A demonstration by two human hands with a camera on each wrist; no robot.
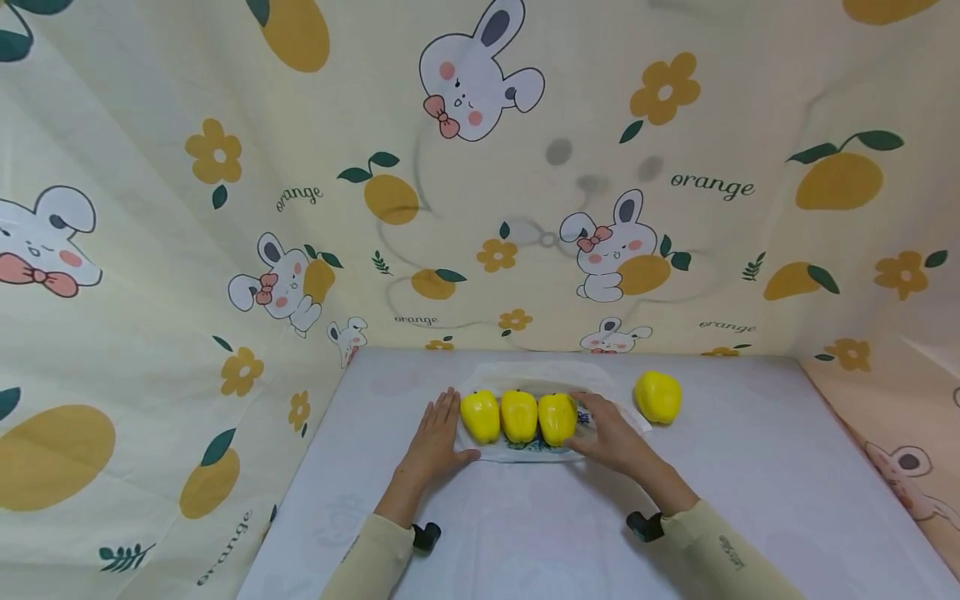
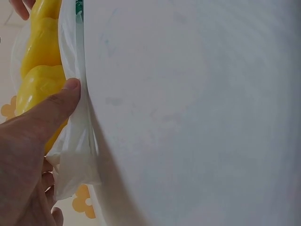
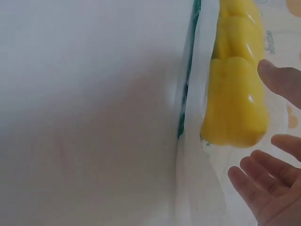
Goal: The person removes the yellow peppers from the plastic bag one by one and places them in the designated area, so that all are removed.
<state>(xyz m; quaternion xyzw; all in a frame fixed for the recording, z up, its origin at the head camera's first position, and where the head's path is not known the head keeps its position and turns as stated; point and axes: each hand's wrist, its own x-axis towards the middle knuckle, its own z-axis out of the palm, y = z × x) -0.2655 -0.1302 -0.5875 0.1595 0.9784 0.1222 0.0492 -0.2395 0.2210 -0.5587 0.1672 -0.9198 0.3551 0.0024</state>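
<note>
Three yellow bell peppers, the left one, the middle one and the right one, lie side by side on a thin white plastic bag with a green print. My left hand is at the row's left end, fingers straight and thumb spread. In the left wrist view its thumb lies along the nearest pepper, at the plastic's edge. At the other end is my right hand. The right wrist view shows its fingers spread, apart from the end pepper.
A fourth yellow pepper stands on the white table, right of the bag. Behind the table hangs a cream cloth printed with rabbits and oranges. Each wrist wears a small black camera, such as the left one.
</note>
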